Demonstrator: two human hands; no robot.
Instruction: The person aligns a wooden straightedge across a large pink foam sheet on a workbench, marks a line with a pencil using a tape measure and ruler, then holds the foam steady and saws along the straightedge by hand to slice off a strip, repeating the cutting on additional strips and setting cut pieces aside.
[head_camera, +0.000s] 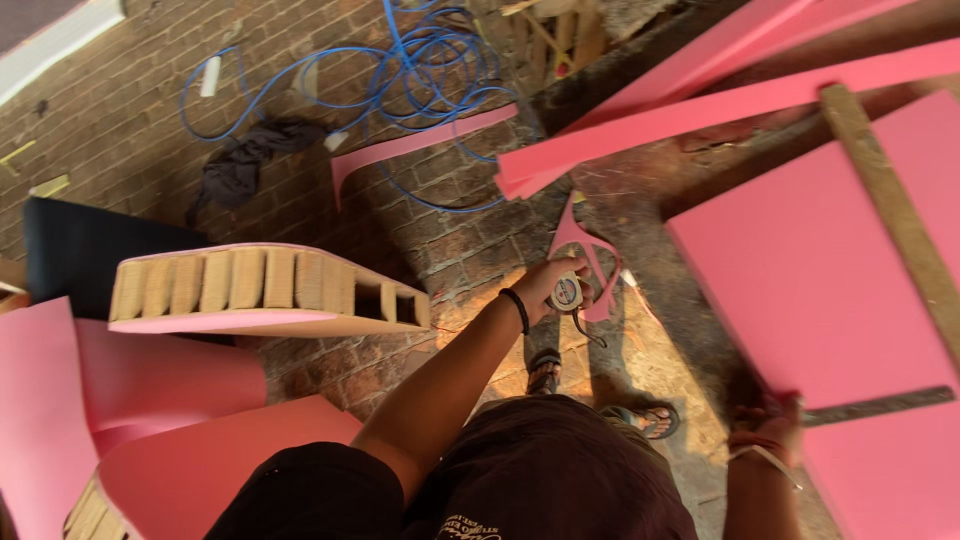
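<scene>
- The brick floor (150, 130) fills the upper left of the head view, dark red and laid in a slanted pattern.
- A big pink board (820, 290) lies at the right, with a weathered wooden strip (895, 210) slanting across its upper part.
- Long pink strips (720, 105) stretch from the middle to the top right corner, stacked loosely over one another.
- Pink curved sheets (150, 420) fill the lower left, partly under the person's dark shirt.
- A curved panel with a cardboard rib core (260, 285), faced in pink, sits left of centre, just above those sheets.
- A tangle of blue cable (420, 70) lies on the bricks at the top, with a dark cloth (245, 160) near its left loop.
- A flat metal ruler (880, 405) lies across the big board's lower edge, and its left end reaches the right hand.
- The left hand (548, 285) is stretched forward over the floor, fingers curled tight around a round tape measure (567, 292); a black band circles the wrist.
- The right hand (770, 420) rests at the near corner of the pink board, at the ruler's end; whether it grips or only presses I cannot tell.
- A small pink offcut (585, 245) lies on the floor just beyond the tape measure.
</scene>
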